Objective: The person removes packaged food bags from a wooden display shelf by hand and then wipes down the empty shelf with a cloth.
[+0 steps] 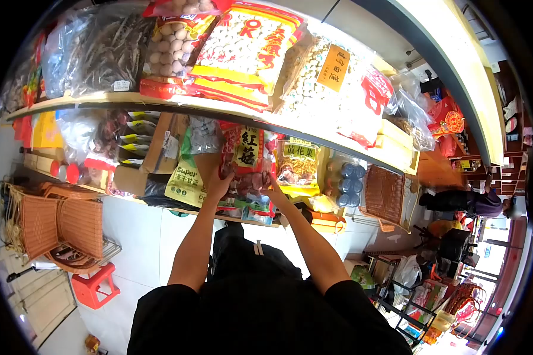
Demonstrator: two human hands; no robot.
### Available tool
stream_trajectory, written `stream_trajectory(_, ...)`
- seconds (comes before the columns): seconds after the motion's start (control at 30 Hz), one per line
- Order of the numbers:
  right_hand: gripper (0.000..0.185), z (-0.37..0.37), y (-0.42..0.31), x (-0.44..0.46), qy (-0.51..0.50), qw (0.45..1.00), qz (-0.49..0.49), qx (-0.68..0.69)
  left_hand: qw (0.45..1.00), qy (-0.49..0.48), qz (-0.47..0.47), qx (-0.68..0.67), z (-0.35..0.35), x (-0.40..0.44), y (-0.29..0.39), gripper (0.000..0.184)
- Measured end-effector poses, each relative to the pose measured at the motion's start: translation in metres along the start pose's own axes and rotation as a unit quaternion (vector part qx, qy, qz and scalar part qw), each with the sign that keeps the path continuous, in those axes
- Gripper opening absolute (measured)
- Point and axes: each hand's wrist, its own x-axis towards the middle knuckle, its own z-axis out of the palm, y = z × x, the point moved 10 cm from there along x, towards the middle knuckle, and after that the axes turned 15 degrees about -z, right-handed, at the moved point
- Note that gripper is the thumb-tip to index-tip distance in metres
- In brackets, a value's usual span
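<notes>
Both my hands are at a red bag of dried mushrooms with a dark label, on the lower shelf level. My left hand grips its left edge, and my right hand its right edge; some fingers are hidden behind the plastic. To the left sits a green and cream packet marked "Super", partly behind my left forearm. A yellow bag with a clear window stands close to my right hand. Below the mushroom bag other colourful packets show between my wrists.
Above runs a wooden shelf loaded with large bags of dried goods. Plastic bottles or jars stand to the right. Wicker chairs and a red stool are at the left. A person stands at the far right.
</notes>
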Motion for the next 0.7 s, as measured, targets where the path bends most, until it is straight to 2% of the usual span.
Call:
stream_trajectory(0.13, 0.089, 0.003, -0.04, -0.004, 0.001, 0.999, 0.03, 0.04, 1.0, -0.019, -0.008, 0.006, 0.004, 0.002, 0.014, 0.069)
stream_trajectory(0.17, 0.087, 0.003, -0.04, -0.008, -0.006, 0.998, 0.047, 0.039, 0.999, 0.01, -0.031, 0.04, 0.0, 0.0, 0.015, 0.068)
stream_trajectory(0.2, 0.082, -0.004, 0.006, -0.002, 0.016, 0.998, -0.03, 0.055, 0.995, 0.039, -0.052, 0.073, -0.003, -0.003, 0.018, 0.067)
stream_trajectory(0.3, 0.069, -0.013, 0.003, -0.036, 0.05, 0.998, 0.032, 0.019, 0.994, 0.064, -0.044, 0.073, 0.006, 0.001, 0.001, 0.066)
stream_trajectory(0.37, 0.066, -0.01, -0.035, -0.061, 0.057, 0.994, 0.035, 0.087, 0.992, 0.09, -0.014, 0.089, 0.005, -0.012, 0.005, 0.064)
stream_trajectory(0.4, 0.062, -0.013, -0.031, -0.077, 0.103, 0.987, 0.039, 0.12, 0.988, 0.119, 0.005, 0.102, 0.001, -0.02, 0.01, 0.063)
stream_trajectory(0.5, 0.049, -0.02, -0.045, -0.114, 0.097, 0.992, 0.03, 0.076, 0.987, 0.117, -0.002, 0.111, 0.003, -0.038, 0.016, 0.06)
stream_trajectory(0.57, 0.046, -0.017, -0.045, -0.143, 0.097, 0.971, 0.105, 0.191, 0.981, 0.125, 0.012, 0.149, 0.004, -0.054, 0.026, 0.054)
stream_trajectory(0.63, 0.047, -0.02, -0.05, -0.165, 0.103, 0.965, 0.123, 0.21, 0.973, 0.144, 0.024, 0.18, 0.0, -0.069, 0.041, 0.047)
stream_trajectory(0.7, 0.046, -0.022, -0.054, -0.179, 0.097, 0.959, 0.127, 0.236, 0.977, 0.084, 0.125, 0.148, 0.007, -0.092, 0.079, 0.036)
